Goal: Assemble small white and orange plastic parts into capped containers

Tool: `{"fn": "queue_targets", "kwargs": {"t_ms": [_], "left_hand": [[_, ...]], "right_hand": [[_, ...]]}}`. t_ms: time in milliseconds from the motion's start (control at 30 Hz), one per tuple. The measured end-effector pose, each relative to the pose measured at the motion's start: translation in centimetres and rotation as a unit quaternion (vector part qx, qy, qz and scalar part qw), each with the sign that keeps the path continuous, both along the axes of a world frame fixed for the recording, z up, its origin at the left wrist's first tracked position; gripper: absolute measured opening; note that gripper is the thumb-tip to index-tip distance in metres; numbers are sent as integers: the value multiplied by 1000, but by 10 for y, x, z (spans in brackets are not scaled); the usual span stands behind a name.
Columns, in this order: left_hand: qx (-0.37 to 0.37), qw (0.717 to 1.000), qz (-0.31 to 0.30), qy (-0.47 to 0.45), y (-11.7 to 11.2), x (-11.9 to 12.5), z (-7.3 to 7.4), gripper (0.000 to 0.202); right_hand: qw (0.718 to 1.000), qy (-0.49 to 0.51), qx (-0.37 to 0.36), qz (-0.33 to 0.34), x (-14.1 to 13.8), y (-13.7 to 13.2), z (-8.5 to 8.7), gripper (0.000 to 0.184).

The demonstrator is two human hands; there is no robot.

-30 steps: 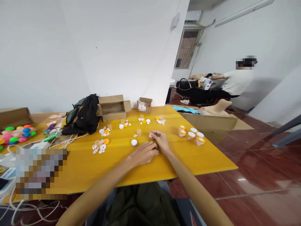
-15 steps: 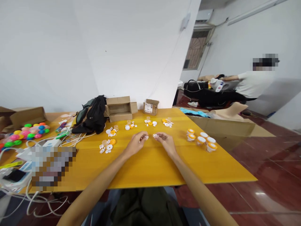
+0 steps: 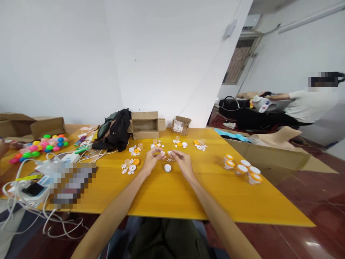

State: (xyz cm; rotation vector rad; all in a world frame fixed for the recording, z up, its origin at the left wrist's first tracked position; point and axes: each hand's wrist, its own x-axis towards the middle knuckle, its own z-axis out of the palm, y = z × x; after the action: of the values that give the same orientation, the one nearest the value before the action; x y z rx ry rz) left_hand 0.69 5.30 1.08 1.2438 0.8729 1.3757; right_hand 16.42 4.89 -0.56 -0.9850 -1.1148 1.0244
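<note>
My left hand (image 3: 151, 160) pinches a small white plastic piece with holes (image 3: 162, 153) between thumb and fingers. Facing it across a narrow gap, my right hand (image 3: 184, 164) grips a similar white holed piece (image 3: 169, 153) in its fingertips. Just below the hands, a round white cap (image 3: 167, 168) sits on the table. More small white parts show behind the fingers, partly hidden. To the left lies a group of parts with an orange ring (image 3: 136, 162), a white disc (image 3: 132, 168) and a clear cup (image 3: 127, 163).
Further part groups lie along the back, one with a white disc (image 3: 184, 145). Several lidded jars (image 3: 244, 163) stand at right. An open cardboard box (image 3: 145, 126), a backpack (image 3: 118, 131), colourful balls (image 3: 40, 146) and white cables (image 3: 16, 201) are around. Another person (image 3: 309, 104) sits far right.
The view has swung left, so the scene sits further right. My hands have come closer together at a slightly raised position, and the white cap below them now shows.
</note>
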Motion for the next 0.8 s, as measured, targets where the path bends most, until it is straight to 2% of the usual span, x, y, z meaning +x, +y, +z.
{"fn": "queue_targets", "kwargs": {"t_ms": [200,433,667,800], "left_hand": [[0,1000,6,12,-1,3,-3,22],[-6,1000,-6,-6,-3,6,-4,27],[18,999,36,1,-5,7,-3,20],[40,998,36,29,-2,6,-7,18]], "right_hand": [[1000,9,0,10,-4,-4,-8,40],[1000,10,1,23,-6,-7,-2,36],[999,-2,14,42,-11,-12,1,32],[999,-11,23,40,-10,-13,1,30]]}}
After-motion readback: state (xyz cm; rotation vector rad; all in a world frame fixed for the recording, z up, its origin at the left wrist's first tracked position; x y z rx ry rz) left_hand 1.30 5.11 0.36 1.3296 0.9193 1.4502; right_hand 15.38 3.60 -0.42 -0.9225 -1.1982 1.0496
